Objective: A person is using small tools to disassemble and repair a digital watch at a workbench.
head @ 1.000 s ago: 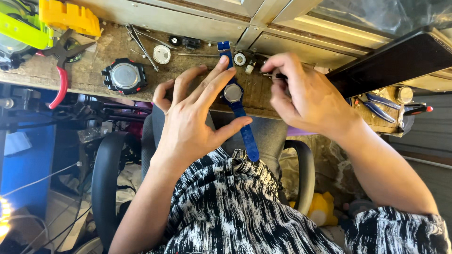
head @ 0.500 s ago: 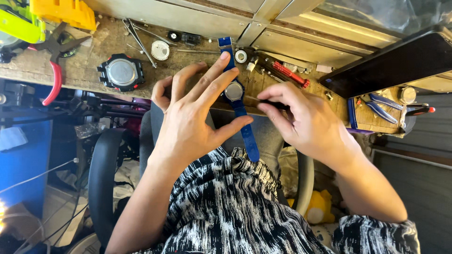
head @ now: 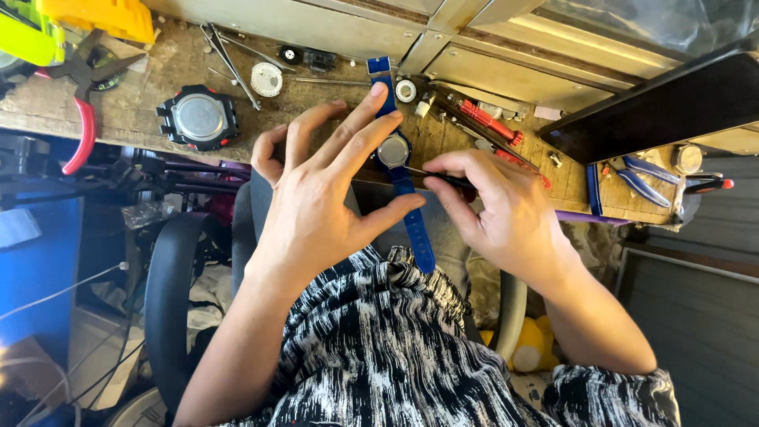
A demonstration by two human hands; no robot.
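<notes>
A blue-strapped wristwatch (head: 395,154) is held face down at the edge of a cluttered wooden bench (head: 150,103) by two hands.

The watch is pinned by the left hand (head: 324,198), fingers spread over strap and case. A thin dark tool (head: 443,177) is pinched in the right hand (head: 506,209), its tip touching the case back. One black watch case (head: 198,119) and one pair of red-handled pliers (head: 79,119) are seen to the left.

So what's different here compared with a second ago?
The right hand came down from the bench's back edge, now holding a thin dark tool with its tip at the blue-strapped watch. The left hand holds the watch as before; the black watch stayed put.
</notes>
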